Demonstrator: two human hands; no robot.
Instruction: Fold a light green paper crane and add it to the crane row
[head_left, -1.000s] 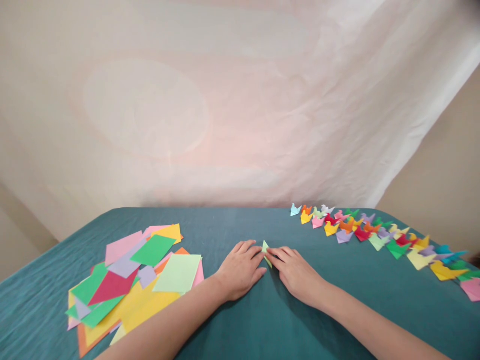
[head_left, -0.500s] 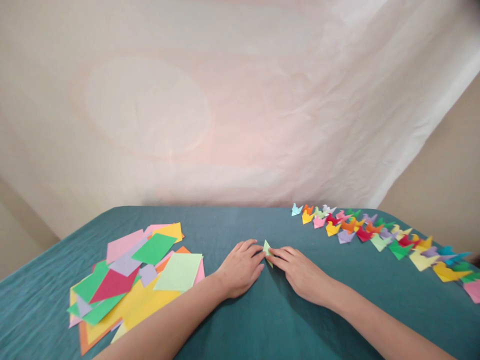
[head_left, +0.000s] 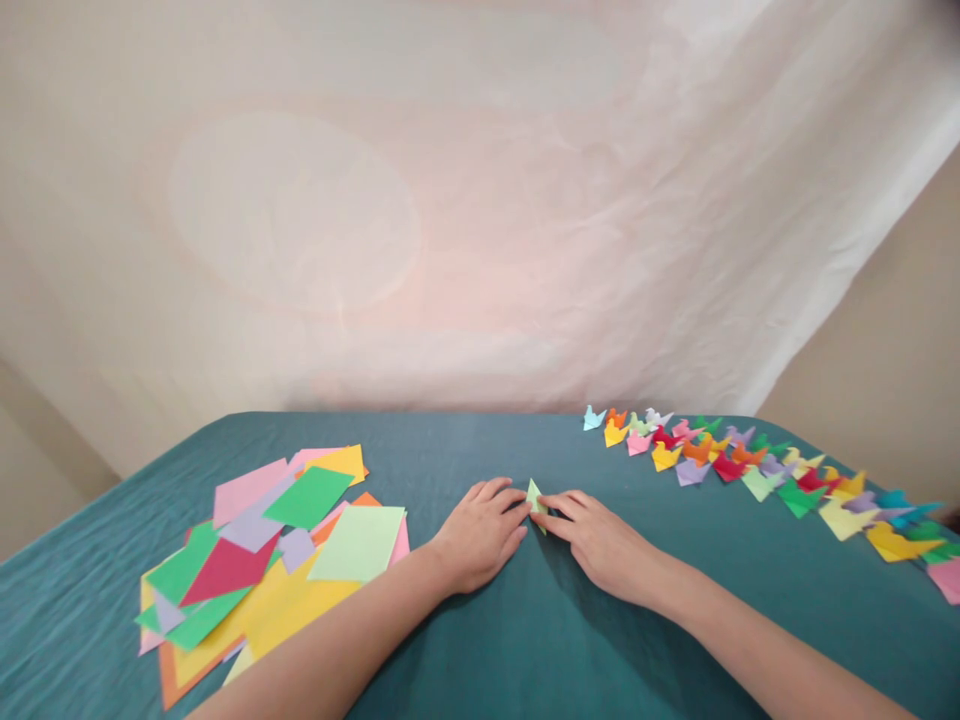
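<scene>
Pale green paper, folded small, forms the piece (head_left: 533, 492). Location: on the table (head_left: 465, 665), directly ahead of the person, between the left hand (head_left: 480, 538) and the right hand (head_left: 611, 555). Orientation: the narrow tip points away from the person, toward the curtain (head_left: 480, 220). The long axis runs from near to far and leans slightly, the far tip lying left of the near end. The middle of the piece is partly covered by the right fingers.

Left hand: palm down, fingers extended and slightly apart, tips at the left edge of the piece. From where I stand, contact at that edge cannot be confirmed. Right hand: palm down, two fingertips set on the right side of the piece. Whether the fingers pinch it or only press it, I cannot tell.

Left zone: a loose pile (head_left: 292, 615) of flat paper, overlapping in several layers. Yellow lies low; a red sheet (head_left: 230, 570), a green sheet (head_left: 309, 497) and a pale green sheet (head_left: 358, 545) lie higher. The left forearm (head_left: 360, 635) crosses in front of its near edge.

Right zone: folded birds (head_left: 761, 484) in staggered rows, well apart from the right hand. A light blue bird (head_left: 593, 418) occupies the far end; a pink bird (head_left: 946, 580), partly out of view, occupies the near end.
</scene>
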